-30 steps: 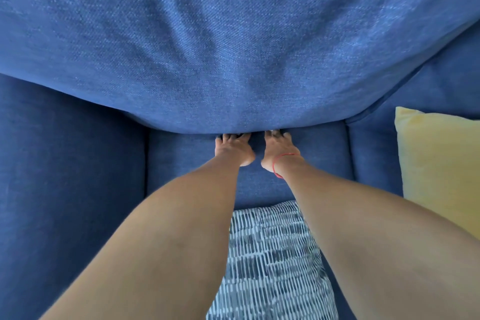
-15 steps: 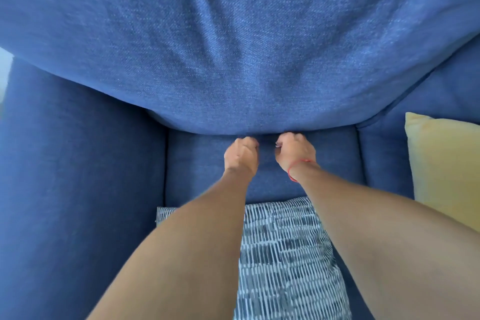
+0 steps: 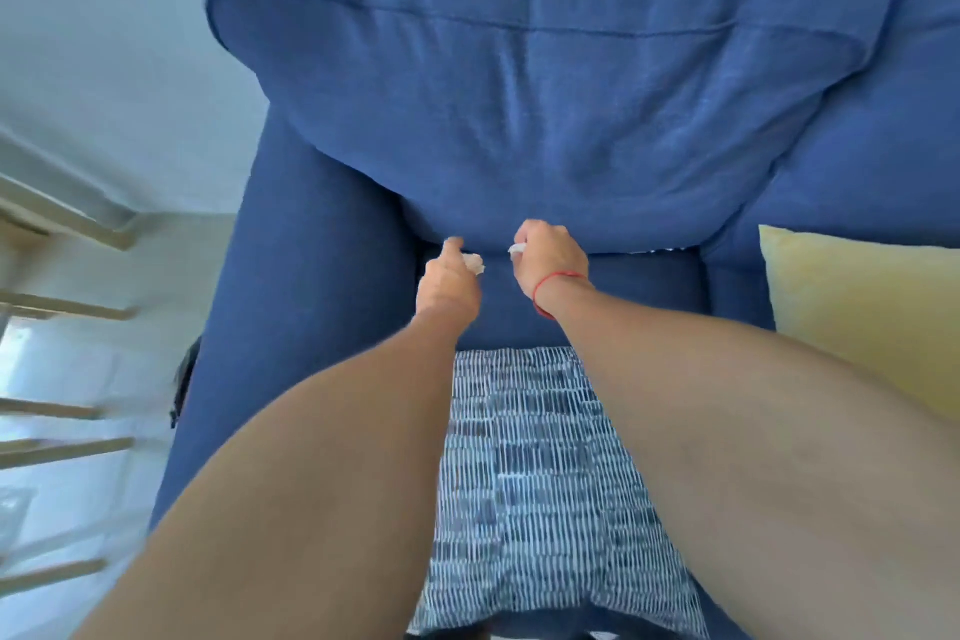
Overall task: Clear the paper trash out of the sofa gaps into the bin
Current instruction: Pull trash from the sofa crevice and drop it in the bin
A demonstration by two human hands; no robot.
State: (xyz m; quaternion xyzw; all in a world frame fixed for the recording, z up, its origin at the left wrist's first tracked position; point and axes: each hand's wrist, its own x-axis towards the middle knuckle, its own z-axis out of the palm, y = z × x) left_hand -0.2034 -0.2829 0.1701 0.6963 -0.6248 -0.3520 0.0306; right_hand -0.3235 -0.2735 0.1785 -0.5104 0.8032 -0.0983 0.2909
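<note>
Sofa [image 3: 322,276], blue, fills the view; back cushion [image 3: 545,120] overhangs the seat. Patterned pillow [image 3: 540,483] lies on the sofa seat, between the forearms. Yellow pillow [image 3: 857,317] at the sofa's right side. Left hand [image 3: 449,283] closed on a white paper scrap [image 3: 474,263], just in front of the sofa's back gap. Right hand [image 3: 550,255] beside it, fist pinching a second scrap [image 3: 516,250]. Red cord [image 3: 553,283] circles the right wrist.

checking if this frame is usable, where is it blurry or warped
Head view: wooden rails at the left edge are motion-smeared; the wide lens bows the back cushion; left hand and right hand slightly soft, white paper scraps lack detail.
</note>
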